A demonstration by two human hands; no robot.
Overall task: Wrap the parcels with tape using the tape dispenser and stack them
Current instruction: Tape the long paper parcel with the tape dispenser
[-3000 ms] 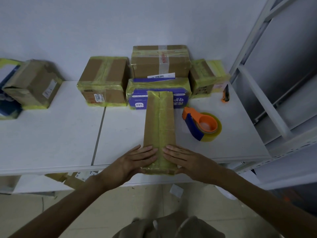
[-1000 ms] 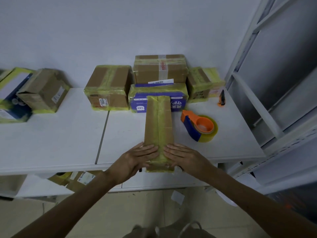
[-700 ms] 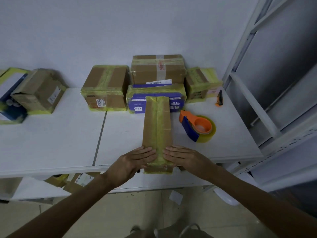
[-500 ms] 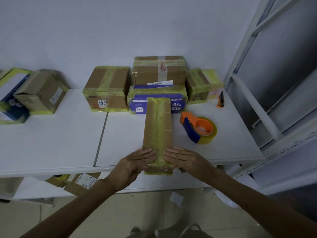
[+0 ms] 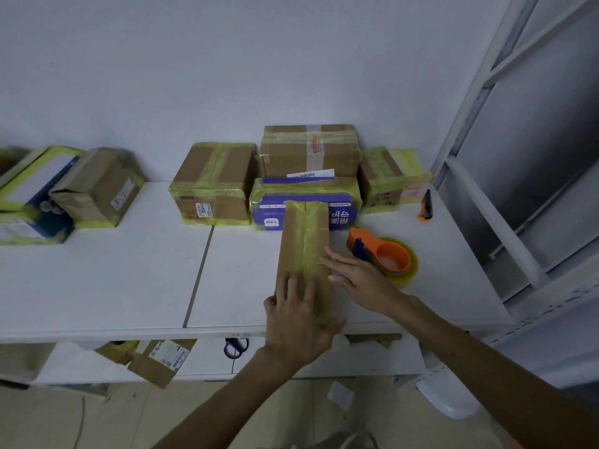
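A long narrow brown parcel (image 5: 304, 241) with a yellowish tape strip down its middle lies lengthwise on the white table (image 5: 129, 280), its near end over the front edge. My left hand (image 5: 299, 319) lies flat on the parcel's near end, fingers straight. My right hand (image 5: 359, 280) is open beside the parcel's right edge, fingertips at its side. The orange and blue tape dispenser (image 5: 379, 254) with its yellowish roll sits just right of that hand, untouched.
Taped boxes stand along the wall: a brown one (image 5: 214, 183), a purple one (image 5: 304, 205) with a brown box (image 5: 309, 150) on top, a small one (image 5: 385, 179) at right. Two more parcels (image 5: 94, 186) lie far left. An orange cutter (image 5: 426, 205), a metal rack (image 5: 518, 157) and scissors (image 5: 236, 346) below.
My left hand slid onto the middle of the parcel's near end. My right hand left the parcel top and moved forward and right, toward the tape dispenser.
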